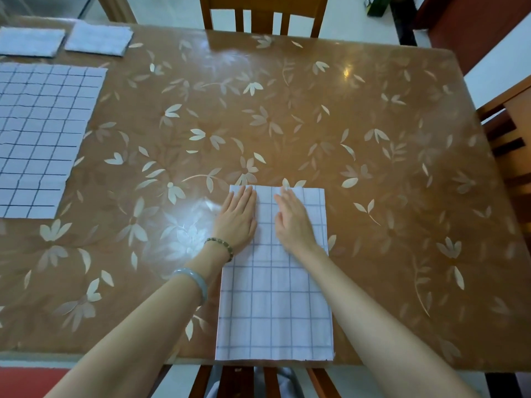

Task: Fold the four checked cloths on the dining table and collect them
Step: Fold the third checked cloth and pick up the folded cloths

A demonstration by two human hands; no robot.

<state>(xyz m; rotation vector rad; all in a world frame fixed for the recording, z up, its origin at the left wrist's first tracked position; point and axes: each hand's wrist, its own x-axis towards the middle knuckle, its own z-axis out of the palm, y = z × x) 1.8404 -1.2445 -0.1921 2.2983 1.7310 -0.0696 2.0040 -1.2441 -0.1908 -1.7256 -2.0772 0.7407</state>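
Where the hands lay: left hand (237,216) and right hand (293,222) were flat, fingers straight, gripping nothing, pressing the far end of the half-folded cloth (273,300).
Half-folded cloth: a long strip at the near edge of the table (316,124); I judged it needed another fold.
Done: a folded cloth (28,41) and a second folded cloth (99,38) sat side by side at the far left corner.
Left: the open cloth (37,139) lay spread on the left side; none had been collected.
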